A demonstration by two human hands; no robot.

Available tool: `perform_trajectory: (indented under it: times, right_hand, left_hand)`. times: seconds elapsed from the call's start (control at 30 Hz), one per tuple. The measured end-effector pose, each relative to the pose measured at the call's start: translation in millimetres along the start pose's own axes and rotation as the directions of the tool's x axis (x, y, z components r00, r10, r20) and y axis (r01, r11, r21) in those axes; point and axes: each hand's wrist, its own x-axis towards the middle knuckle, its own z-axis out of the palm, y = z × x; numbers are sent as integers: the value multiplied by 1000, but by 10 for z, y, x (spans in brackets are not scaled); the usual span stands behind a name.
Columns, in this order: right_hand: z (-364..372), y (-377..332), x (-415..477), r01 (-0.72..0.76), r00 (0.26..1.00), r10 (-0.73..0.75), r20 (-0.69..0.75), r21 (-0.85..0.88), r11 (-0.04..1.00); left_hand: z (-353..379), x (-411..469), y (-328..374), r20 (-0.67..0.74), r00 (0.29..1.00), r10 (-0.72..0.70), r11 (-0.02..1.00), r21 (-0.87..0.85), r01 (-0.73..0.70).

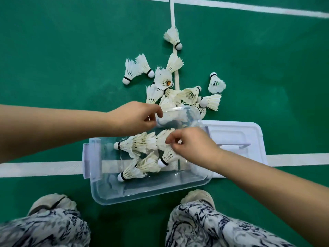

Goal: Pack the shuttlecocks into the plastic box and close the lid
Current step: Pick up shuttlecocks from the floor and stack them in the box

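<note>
A clear plastic box [110, 196] stands on the green court floor between my feet, with several white feather shuttlecocks [140, 142] lying inside it. My left hand [135, 118] curls over the box's far left rim and grips it. Over the middle of the box, my right hand [194, 145] pinches the feathers of one shuttlecock [164, 139]. Beyond the far wall lies a loose pile of shuttlecocks [188, 95], with a few strays [131, 71] scattered further out. The box's lid [236, 132] lies flat on the floor, to the right of the box and touching it.
White court lines [44, 168] run under the box and away towards the top. A pale latch flap [87, 157] hangs on the box's left end. My knees in patterned trousers [204, 227] and my shoes [51, 202] sit just in front of the box.
</note>
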Motion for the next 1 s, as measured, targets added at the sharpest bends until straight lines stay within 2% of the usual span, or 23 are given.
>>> perform_trajectory:
  times: [0.13,0.23,0.3,0.43,0.53,0.6,0.7,0.9,1.0]
  right_hand:
    - [231,49,45,3,995,5,102,-73,997]
    - [344,81,79,-12,994,20,104,-84,996]
    - [388,87,101,-21,994,26,104,-53,998]
    - [479,59,132,-100,990,84,109,150,984]
    - [564,94,172,-199,979,165,123,363,911]
    - [616,98,189,-241,970,202,136,438,866]
    - [711,88,205,-272,960,215,179,421,865]
    - [787,127,209,-333,904,218,368,284,899]
    - [787,153,194,-335,891,213,400,265,904]
  left_hand:
    - [38,-21,-5,8,999,39,999,-2,-39]
    - [124,-33,-41,31,999,43,999,11,-44]
    - [211,-54,-85,104,994,32,999,29,-35]
    - [403,-130,-162,318,948,-3,995,92,-27]
    - [482,-163,-215,385,923,-24,995,98,-15]
    - [532,-180,-247,409,912,-34,995,104,-9]
    - [632,-228,-273,433,900,-42,994,113,-8]
    - [774,-326,-299,521,853,-42,996,89,-5]
    - [818,-350,-304,541,841,-17,996,84,-34]
